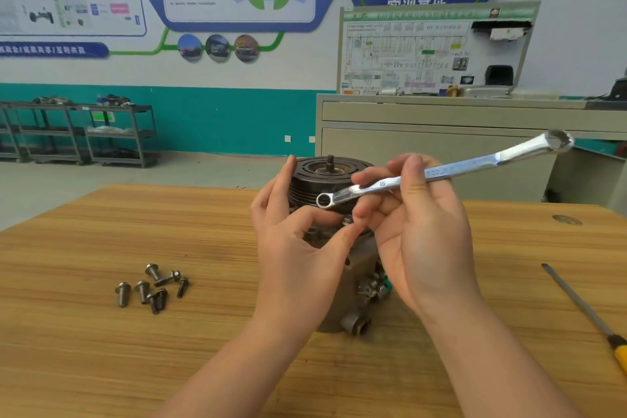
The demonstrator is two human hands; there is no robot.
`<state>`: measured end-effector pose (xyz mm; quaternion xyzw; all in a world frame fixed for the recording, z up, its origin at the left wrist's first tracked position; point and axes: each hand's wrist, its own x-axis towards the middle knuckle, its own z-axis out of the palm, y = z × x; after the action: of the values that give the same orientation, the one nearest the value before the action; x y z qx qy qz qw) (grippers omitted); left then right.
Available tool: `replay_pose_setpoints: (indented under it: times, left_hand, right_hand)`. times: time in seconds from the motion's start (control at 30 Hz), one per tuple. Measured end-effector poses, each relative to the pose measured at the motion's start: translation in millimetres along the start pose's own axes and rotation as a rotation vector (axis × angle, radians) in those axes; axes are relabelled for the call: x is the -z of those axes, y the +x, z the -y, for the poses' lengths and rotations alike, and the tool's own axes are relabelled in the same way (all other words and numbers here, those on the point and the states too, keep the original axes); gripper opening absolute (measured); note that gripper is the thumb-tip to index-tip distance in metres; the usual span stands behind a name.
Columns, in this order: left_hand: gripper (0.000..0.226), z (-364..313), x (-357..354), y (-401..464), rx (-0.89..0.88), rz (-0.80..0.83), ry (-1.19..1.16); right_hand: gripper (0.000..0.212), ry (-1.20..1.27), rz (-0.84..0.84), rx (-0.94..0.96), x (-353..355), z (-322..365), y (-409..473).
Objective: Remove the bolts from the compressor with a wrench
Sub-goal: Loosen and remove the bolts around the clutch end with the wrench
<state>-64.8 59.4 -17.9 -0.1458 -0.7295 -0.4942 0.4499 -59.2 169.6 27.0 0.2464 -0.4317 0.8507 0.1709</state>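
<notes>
The compressor (356, 268) stands upright on the wooden table (135, 231), its dark pulley (325, 173) on top. My right hand (414, 231) grips a silver double-ring wrench (451, 170) by its shank, small ring end near the pulley's side, large ring end up to the right. A bolt head (346, 221) shows on the body just under the pulley, between my fingertips. My left hand (291, 248) cups the compressor's left side, thumb and fingers curled round it. Several removed bolts (152, 287) lie loose at the left.
A yellow-handled screwdriver (583, 309) lies at the table's right edge. Beyond the table stand a grey cabinet (441, 125) with a wiring board and, far left, metal shelf racks (84, 132).
</notes>
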Motion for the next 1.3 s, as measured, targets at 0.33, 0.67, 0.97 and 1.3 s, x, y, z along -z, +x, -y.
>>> replay_pose_setpoints:
  times: [0.33,0.67,0.97,1.3]
  left_hand:
    - [0.008,-3,3,-2,-0.003,0.059,0.055]
    - [0.022,-4,6,0,0.002,0.031,0.100]
    - [0.012,-7,3,-2,-0.031,0.020,0.131]
    - [0.013,-8,6,-2,-0.059,0.081,0.157]
  right_hand:
    - [0.030,0.470,-0.357,-0.130,30,9,20]
    - [0.027,0.626,-0.436,-0.274,47,-8,24]
    - [0.029,0.629,-0.436,-0.298,48,-12,25]
    - [0.030,0.602,-0.438,-0.283,51,-13,26]
